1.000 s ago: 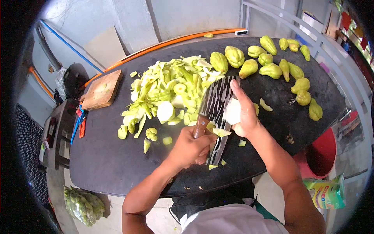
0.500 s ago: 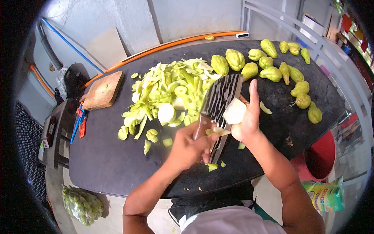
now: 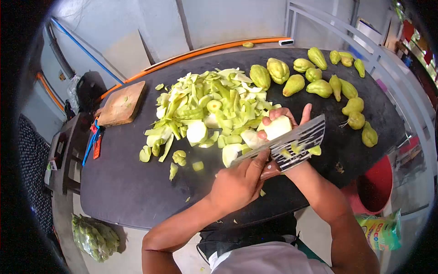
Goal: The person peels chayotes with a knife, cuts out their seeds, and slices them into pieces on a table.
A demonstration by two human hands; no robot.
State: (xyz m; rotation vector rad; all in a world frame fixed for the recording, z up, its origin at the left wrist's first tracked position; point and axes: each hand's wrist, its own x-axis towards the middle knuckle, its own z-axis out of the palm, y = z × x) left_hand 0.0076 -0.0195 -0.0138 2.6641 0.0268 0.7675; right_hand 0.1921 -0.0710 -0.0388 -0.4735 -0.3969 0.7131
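My left hand (image 3: 239, 182) is closed round the brown handle of a wide cleaver (image 3: 303, 139). Its streaked blade slants up to the right, with bits of green peel stuck to it. Behind the blade, my right hand (image 3: 303, 171) grips a pale peeled chayote (image 3: 277, 128), its thumb raised and part of the palm hidden by the cleaver. Just left of the chayote is a big heap of green peelings and cut pieces (image 3: 210, 100). Several unpeeled chayotes (image 3: 319, 88) lie beyond my right hand.
The dark table (image 3: 123, 182) carries a wooden cutting board (image 3: 122, 104) at its left end. A red bin (image 3: 374, 187) stands by the right edge, near a green plastic pack (image 3: 378, 230). On the floor at left lies a bag of green produce (image 3: 95, 237).
The cleaver has swung from upright to a slant pointing right, passing in front of my right wrist. My right hand and the chayote have tipped forward and left, nearer the peelings.
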